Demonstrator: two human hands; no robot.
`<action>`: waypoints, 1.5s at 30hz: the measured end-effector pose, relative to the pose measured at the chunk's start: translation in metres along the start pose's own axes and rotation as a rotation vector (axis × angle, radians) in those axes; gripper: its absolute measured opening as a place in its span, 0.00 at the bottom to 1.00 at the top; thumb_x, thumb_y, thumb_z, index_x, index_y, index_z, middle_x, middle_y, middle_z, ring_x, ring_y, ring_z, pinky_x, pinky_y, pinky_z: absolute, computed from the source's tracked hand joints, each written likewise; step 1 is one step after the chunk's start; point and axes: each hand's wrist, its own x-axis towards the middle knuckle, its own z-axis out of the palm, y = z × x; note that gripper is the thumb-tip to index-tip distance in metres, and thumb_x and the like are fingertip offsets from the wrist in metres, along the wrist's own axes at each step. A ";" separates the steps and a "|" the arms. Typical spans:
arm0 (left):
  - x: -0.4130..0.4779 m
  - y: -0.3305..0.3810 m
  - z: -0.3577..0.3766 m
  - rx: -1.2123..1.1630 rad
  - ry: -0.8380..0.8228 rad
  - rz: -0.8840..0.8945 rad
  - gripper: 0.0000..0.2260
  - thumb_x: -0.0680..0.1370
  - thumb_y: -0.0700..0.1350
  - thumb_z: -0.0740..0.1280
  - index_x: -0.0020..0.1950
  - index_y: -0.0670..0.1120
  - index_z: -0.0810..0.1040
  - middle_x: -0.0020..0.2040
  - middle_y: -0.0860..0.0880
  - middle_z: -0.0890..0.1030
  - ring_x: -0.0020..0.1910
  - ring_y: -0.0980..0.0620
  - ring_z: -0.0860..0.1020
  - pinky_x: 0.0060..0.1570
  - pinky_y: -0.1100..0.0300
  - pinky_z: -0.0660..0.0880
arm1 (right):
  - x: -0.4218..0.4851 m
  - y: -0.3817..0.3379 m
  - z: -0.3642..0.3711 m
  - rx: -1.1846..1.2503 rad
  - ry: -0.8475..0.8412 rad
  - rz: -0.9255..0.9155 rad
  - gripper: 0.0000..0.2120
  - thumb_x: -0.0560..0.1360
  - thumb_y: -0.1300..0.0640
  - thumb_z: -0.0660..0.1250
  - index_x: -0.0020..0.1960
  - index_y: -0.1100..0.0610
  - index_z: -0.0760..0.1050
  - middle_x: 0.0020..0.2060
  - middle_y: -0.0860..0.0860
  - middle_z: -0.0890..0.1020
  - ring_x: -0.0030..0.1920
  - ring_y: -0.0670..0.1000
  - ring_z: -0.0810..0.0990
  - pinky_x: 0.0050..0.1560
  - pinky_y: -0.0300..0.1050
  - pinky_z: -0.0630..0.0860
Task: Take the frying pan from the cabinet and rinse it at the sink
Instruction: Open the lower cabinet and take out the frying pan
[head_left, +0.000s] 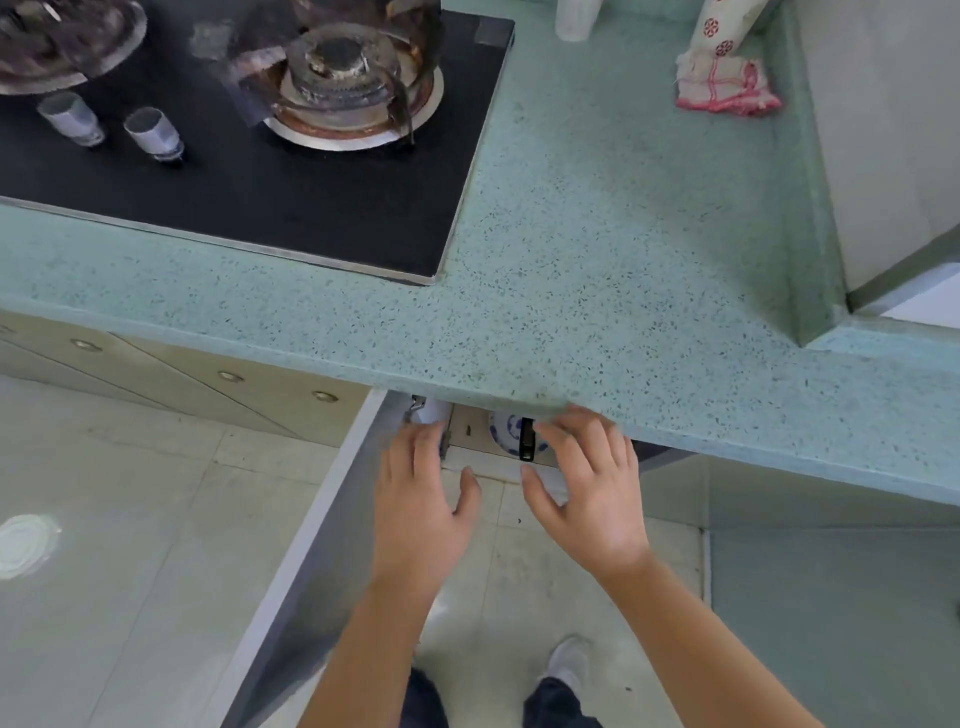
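Both hands reach toward the open cabinet under the green speckled countertop (597, 260). My left hand (423, 493) is spread, its fingertips near the hinge side of the opening. My right hand (587, 488) is also spread, its fingers close to a black handle (527, 439) that sticks out of the cabinet. Whether it touches the handle I cannot tell. Behind the handle sits a blue-and-white dish (506, 431). The pan body is hidden under the counter. The cabinet door (311, 561) stands swung open on the left.
A black gas hob (249, 208) with two burners and two knobs fills the counter's back left. A white-and-red cloth (727, 83) lies at the back right. The drawer fronts (208, 384) run left of the cabinet. My feet stand on the tiled floor (130, 545).
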 end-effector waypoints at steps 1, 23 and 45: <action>-0.001 -0.001 0.013 -0.013 0.013 0.004 0.19 0.70 0.47 0.62 0.59 0.44 0.67 0.53 0.38 0.78 0.54 0.46 0.71 0.51 0.52 0.74 | -0.005 0.004 0.003 0.017 0.012 -0.033 0.14 0.71 0.50 0.64 0.54 0.54 0.70 0.50 0.49 0.72 0.52 0.52 0.72 0.49 0.44 0.67; 0.024 -0.154 0.283 -0.059 -0.229 0.084 0.17 0.73 0.48 0.57 0.62 0.47 0.67 0.59 0.46 0.75 0.52 0.47 0.77 0.49 0.59 0.74 | -0.099 0.163 0.274 0.015 -0.250 0.330 0.21 0.69 0.49 0.57 0.52 0.60 0.79 0.44 0.56 0.82 0.44 0.59 0.81 0.43 0.49 0.77; 0.081 -0.224 0.473 -0.396 -0.210 -0.175 0.19 0.77 0.47 0.64 0.67 0.49 0.67 0.62 0.49 0.74 0.55 0.53 0.75 0.45 0.68 0.70 | -0.088 0.295 0.435 0.672 -0.120 1.013 0.15 0.74 0.57 0.67 0.58 0.62 0.73 0.47 0.55 0.78 0.48 0.52 0.75 0.49 0.44 0.71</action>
